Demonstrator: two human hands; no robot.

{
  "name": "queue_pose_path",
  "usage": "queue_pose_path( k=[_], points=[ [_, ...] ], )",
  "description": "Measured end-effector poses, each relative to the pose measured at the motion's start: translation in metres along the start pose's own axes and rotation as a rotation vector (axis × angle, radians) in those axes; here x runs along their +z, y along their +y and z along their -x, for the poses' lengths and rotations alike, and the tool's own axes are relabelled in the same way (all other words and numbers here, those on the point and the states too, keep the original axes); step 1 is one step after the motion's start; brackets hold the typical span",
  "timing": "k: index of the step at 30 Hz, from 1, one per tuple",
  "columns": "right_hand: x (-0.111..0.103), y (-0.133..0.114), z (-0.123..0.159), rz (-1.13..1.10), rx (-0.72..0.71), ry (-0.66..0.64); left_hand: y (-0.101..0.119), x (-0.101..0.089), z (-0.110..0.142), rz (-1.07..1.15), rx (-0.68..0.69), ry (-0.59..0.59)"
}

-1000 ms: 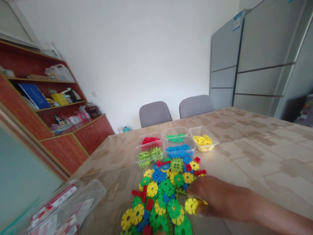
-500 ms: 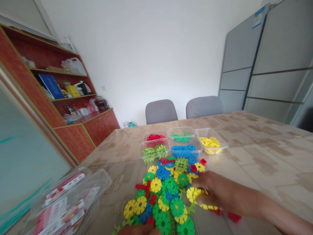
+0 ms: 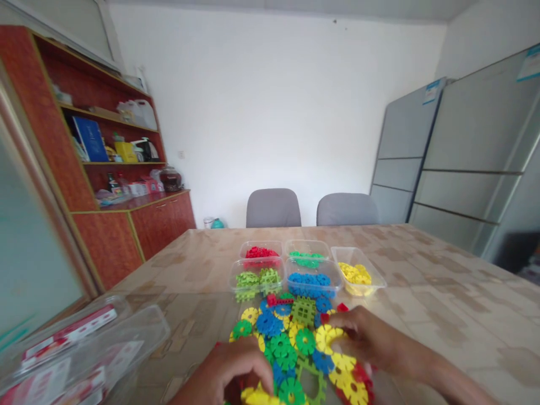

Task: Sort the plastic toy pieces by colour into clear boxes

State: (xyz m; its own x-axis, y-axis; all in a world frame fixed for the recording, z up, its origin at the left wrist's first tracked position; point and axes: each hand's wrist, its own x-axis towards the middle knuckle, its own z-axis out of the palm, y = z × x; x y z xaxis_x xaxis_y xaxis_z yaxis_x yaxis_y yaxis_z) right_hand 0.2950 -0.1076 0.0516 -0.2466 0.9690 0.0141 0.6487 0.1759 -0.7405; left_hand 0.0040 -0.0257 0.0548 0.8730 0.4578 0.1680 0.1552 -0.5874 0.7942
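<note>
A heap of plastic snowflake discs and other interlocking pieces lies on the table in front of me, with green discs (image 3: 282, 347), blue discs (image 3: 269, 324) and light green square pieces (image 3: 304, 311). My right hand (image 3: 371, 337) is closed on yellow discs (image 3: 328, 340) at the heap's right side. More yellow discs (image 3: 352, 385) and red pieces lie just below it. At the near left of the heap, my left hand (image 3: 238, 363) has its fingers curled around yellow discs (image 3: 259, 397), partly cut off by the lower picture edge.
Beyond the heap stand clear tubs sorted by colour: red pieces (image 3: 261, 253), light green pieces (image 3: 248, 281), green discs (image 3: 306, 259), blue discs (image 3: 312, 284) and yellow discs (image 3: 355, 274). Clear lids (image 3: 139, 337) with labels lie at the left. Two grey chairs (image 3: 273, 208) stand behind the table.
My view has tilted up. My left hand has come further into view over the heap's left side, now with yellow discs in it. My right hand still holds yellow discs.
</note>
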Motion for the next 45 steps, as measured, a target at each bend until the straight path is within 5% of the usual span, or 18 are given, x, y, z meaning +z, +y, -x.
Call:
queue_pose_path(
  k=[5, 10, 15, 19, 25, 29, 33, 39, 45],
  points=[
    [-0.048, 0.022, -0.009, 0.114, 0.145, 0.273, 0.017, 0.002, -0.06, 0.123, -0.012, 0.174],
    [-0.097, 0.059, -0.015, 0.233, 0.246, 0.517, 0.026, 0.021, -0.156, 0.094, 0.017, 0.267],
    [-0.104, 0.084, -0.014, 0.238, 0.298, 0.609, 0.023, 0.053, -0.242, 0.056, -0.079, 0.306],
    [-0.11, 0.081, 0.0, 0.259, 0.314, 0.632, 0.014, 0.066, -0.264, 0.027, -0.122, 0.294],
    [-0.118, 0.05, 0.015, 0.244, 0.255, 0.553, 0.01, 0.032, -0.2, 0.006, 0.011, 0.244],
    [-0.094, 0.019, 0.011, 0.22, 0.157, 0.243, 0.0, -0.009, -0.126, -0.036, 0.062, 0.284],
    [-0.058, -0.003, 0.005, 0.277, 0.208, -0.027, -0.032, -0.033, -0.048, -0.192, -0.025, 0.421],
    [-0.013, -0.007, -0.003, 0.379, 0.315, -0.146, -0.065, -0.02, 0.039, -0.324, -0.258, 0.427],
    [0.018, 0.006, -0.018, 0.396, 0.13, -0.15, -0.062, 0.022, 0.048, -0.169, -0.288, 0.368]
  ],
)
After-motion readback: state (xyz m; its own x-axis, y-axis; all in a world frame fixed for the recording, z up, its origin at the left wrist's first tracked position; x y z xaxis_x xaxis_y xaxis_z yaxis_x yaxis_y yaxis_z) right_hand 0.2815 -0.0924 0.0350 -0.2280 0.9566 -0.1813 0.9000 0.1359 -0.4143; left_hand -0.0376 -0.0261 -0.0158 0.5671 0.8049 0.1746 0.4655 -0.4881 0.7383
